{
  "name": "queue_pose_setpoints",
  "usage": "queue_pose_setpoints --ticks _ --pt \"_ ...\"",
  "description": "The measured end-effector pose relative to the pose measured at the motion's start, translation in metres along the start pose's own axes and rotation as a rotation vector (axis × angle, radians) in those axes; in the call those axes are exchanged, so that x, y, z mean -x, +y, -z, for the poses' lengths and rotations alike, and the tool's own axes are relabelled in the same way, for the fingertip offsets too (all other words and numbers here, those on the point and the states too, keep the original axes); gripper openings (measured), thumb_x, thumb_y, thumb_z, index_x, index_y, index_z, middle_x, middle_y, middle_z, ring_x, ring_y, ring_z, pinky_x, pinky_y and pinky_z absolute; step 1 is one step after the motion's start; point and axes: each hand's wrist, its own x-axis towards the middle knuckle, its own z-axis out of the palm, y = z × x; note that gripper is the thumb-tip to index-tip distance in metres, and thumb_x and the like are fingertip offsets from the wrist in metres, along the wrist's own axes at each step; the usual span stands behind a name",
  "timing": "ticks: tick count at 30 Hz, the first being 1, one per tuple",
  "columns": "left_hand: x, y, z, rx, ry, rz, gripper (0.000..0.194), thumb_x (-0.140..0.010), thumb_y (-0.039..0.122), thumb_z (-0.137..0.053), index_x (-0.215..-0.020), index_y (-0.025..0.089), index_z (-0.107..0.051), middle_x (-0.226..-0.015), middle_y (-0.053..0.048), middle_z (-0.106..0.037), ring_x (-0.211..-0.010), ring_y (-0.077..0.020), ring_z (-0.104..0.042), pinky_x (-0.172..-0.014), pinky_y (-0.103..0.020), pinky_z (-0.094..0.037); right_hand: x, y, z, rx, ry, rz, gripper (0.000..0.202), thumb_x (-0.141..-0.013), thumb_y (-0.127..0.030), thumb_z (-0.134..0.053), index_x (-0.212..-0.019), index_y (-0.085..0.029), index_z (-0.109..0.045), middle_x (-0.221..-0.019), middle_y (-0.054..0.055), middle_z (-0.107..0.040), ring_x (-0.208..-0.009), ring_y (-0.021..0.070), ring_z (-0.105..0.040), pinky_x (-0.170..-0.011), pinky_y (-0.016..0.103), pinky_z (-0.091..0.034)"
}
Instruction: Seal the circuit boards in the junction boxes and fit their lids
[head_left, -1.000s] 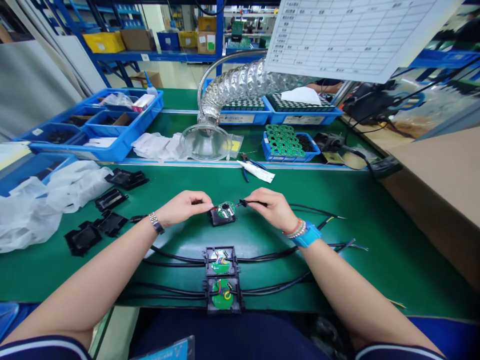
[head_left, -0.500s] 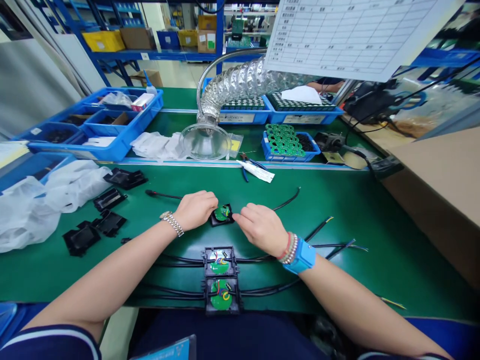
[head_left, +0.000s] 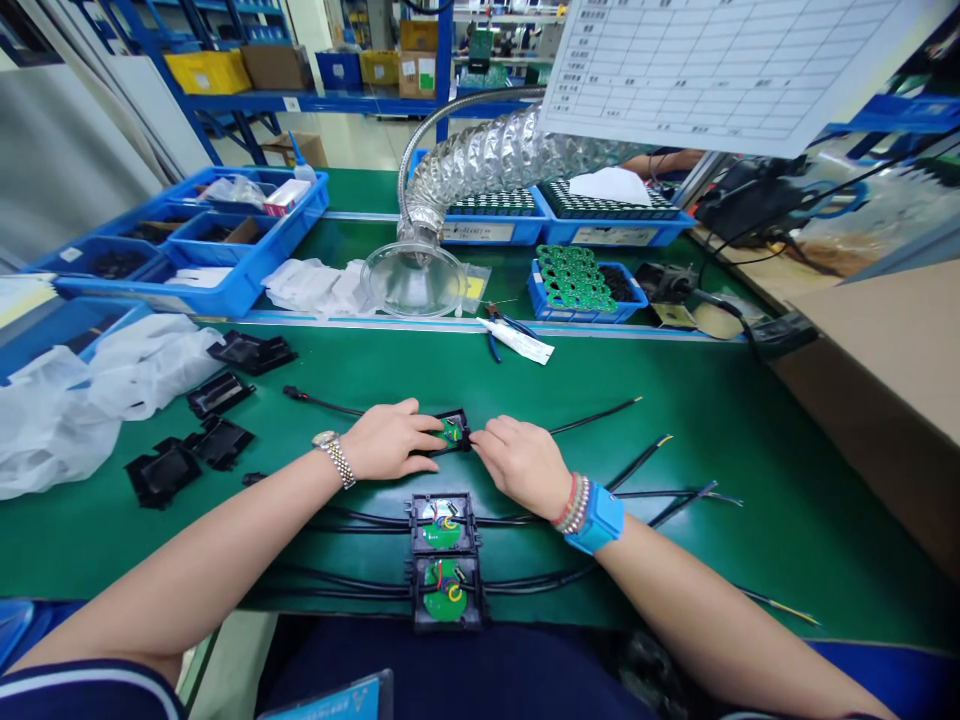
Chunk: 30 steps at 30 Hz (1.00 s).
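Note:
A small black housing with a green round board (head_left: 453, 431) lies on the green bench between my hands. My left hand (head_left: 391, 440) rests over its left side, fingers spread, fingertips on the housing and board. At the right edge, my right hand (head_left: 519, 458) pinches the black cable where it meets the housing. That cable (head_left: 596, 416) runs out to the right behind my hand, and another end with a connector (head_left: 296, 394) extends left. Nearer to me, two open housings, one (head_left: 442, 522) above the other (head_left: 448, 592), hold green boards with coloured wires and black cables on both sides.
Black plastic covers (head_left: 219, 443) and white bags (head_left: 150, 370) lie at the left. Beyond my hands are pliers (head_left: 494, 347), a white tube (head_left: 517, 342), a clear fume hood (head_left: 415, 281) and a blue bin of boards (head_left: 585, 314). A cardboard box (head_left: 885, 330) stands right.
My left hand has opened and now lies flatter over the housing's left side. The housing has turned slightly, and the cable's right end has swung outward and down.

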Motion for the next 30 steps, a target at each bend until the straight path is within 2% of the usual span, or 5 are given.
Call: queue_pose_setpoints --ticks 8,15,22,26,30 --pt "-0.001 0.001 -0.011 -0.033 -0.006 0.002 0.032 -0.090 0.042 -0.037 -0.108 0.030 -0.061 -0.119 0.003 -0.057 -0.085 -0.0164 -0.046 -0.070 -0.027 -0.038 -0.010 0.005 0.000 -0.007 -0.208 -0.009 0.021 -0.091 -0.022 -0.042 -0.087 -0.015 -0.061 -0.073 0.007 -0.061 -0.069 0.0168 -0.054 -0.059 0.027 -0.034" --pt "0.000 0.000 -0.013 -0.040 -0.014 0.017 0.034 -0.091 0.044 -0.036 -0.112 0.031 -0.059 -0.121 0.003 -0.056 -0.084 -0.0168 -0.045 -0.067 -0.027 -0.038 -0.038 0.020 -0.004 -0.022 -0.452 -0.287 0.024 -0.094 -0.029 -0.036 -0.097 -0.018 -0.057 -0.072 0.005 -0.065 -0.063 0.0164 -0.059 -0.054 0.025 -0.030" --pt "-0.001 0.000 -0.017 -0.017 -0.003 0.023 0.033 -0.090 0.044 -0.037 -0.113 0.031 -0.059 -0.120 0.003 -0.056 -0.085 -0.0167 -0.045 -0.067 -0.026 -0.038 -0.027 0.033 0.000 -0.080 -0.379 -0.057 0.019 -0.091 -0.019 -0.042 -0.096 -0.019 -0.061 -0.095 0.005 -0.061 -0.075 0.0127 -0.056 -0.057 0.023 -0.031" --pt "0.000 -0.001 -0.021 -0.018 0.018 0.017 0.036 -0.091 0.043 -0.035 -0.116 0.030 -0.057 -0.119 0.000 -0.056 -0.086 -0.0166 -0.045 -0.069 -0.027 -0.039 -0.027 0.034 0.000 0.045 -0.382 0.022 0.021 -0.089 -0.014 -0.042 -0.093 -0.018 -0.062 -0.085 0.005 -0.061 -0.074 0.0143 -0.054 -0.054 0.026 -0.027" --pt "0.001 -0.001 -0.025 -0.025 0.031 0.011 0.036 -0.091 0.043 -0.034 -0.116 0.030 -0.056 -0.120 0.001 -0.055 -0.087 -0.0174 -0.044 -0.070 -0.028 -0.039 -0.030 0.037 -0.002 0.012 -0.368 0.041 0.019 -0.088 -0.016 -0.043 -0.087 -0.018 -0.062 -0.080 0.003 -0.062 -0.071 0.0131 -0.053 -0.053 0.026 -0.025"
